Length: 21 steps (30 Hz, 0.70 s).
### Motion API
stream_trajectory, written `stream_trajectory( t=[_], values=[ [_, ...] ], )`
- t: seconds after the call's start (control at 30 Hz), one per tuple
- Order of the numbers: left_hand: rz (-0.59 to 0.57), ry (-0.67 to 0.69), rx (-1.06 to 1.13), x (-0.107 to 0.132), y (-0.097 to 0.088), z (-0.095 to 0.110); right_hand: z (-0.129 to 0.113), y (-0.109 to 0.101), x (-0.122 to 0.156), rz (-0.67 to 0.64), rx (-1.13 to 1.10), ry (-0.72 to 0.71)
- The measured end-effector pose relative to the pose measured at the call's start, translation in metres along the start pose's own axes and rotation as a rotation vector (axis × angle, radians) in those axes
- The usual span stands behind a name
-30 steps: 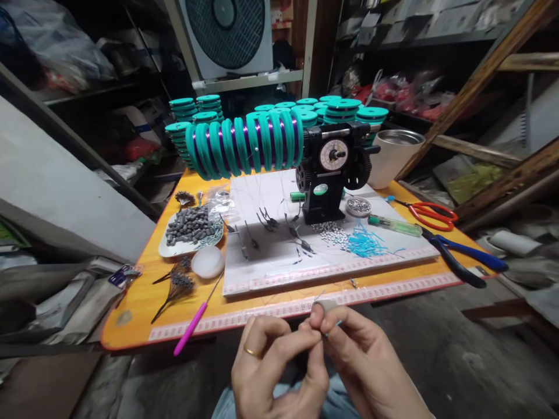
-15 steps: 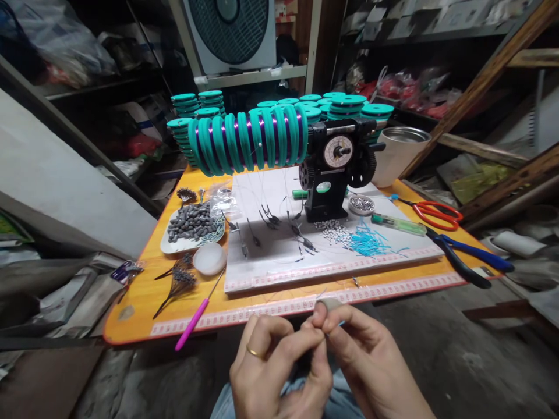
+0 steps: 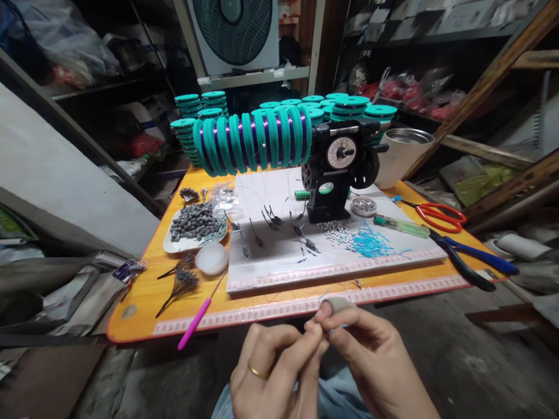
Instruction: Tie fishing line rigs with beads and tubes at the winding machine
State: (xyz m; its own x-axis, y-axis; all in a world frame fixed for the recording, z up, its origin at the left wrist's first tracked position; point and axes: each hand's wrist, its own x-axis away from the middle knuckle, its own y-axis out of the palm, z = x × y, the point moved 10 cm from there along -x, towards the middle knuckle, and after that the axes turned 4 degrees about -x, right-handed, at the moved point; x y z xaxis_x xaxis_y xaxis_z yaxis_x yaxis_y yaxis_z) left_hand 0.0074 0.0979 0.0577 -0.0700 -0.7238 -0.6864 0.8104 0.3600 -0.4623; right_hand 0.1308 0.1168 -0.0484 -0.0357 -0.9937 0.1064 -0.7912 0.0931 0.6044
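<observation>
Both hands meet in front of the table's near edge, fingertips touching. My left hand [image 3: 275,366], with a ring on one finger, is closed in a pinch; what lies between its fingertips is too small to make out. My right hand [image 3: 371,349] pinches a thin blue tube piece [image 3: 338,328], mostly hidden by the fingers; a pale wrap covers one finger. Beyond them on a white board [image 3: 271,272] lie a heap of cut blue tube pieces [image 3: 369,240] and small silvery beads [image 3: 336,234]. Dark sinkers [image 3: 309,244] on thin lines hang from the teal spools [image 3: 253,142].
A black winding machine [image 3: 329,192] carries the spools. At right lie red-handled scissors [image 3: 441,216], blue-handled pliers [image 3: 480,256] and a green-capped tube [image 3: 402,226]. At left are a plate of grey sinkers [image 3: 196,222], a white lid [image 3: 212,258] and a pink-handled hook [image 3: 195,323].
The whole view has shifted slightly, so the scene sits a little further right. Both hands keep their pinch, with small finger movements; the blue tube piece shows at a slightly different angle.
</observation>
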Motion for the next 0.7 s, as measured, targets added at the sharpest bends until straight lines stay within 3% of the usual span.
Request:
stream_trajectory(
  t=[0.3,0.6,0.7],
  values=[
    [0.011,0.024,-0.012,-0.0018,-0.0029,0.0014,-0.0022,0.0074,-0.0018,-0.035,-0.009,-0.008],
    [0.033,0.094,-0.051,0.0014,-0.0031,0.0034,0.0019,0.0067,0.0029,0.089,-0.017,0.073],
    [0.025,0.137,-0.061,0.0027,-0.0024,0.0055,0.0008,0.0081,0.0022,0.063,0.01,0.101]
  ],
)
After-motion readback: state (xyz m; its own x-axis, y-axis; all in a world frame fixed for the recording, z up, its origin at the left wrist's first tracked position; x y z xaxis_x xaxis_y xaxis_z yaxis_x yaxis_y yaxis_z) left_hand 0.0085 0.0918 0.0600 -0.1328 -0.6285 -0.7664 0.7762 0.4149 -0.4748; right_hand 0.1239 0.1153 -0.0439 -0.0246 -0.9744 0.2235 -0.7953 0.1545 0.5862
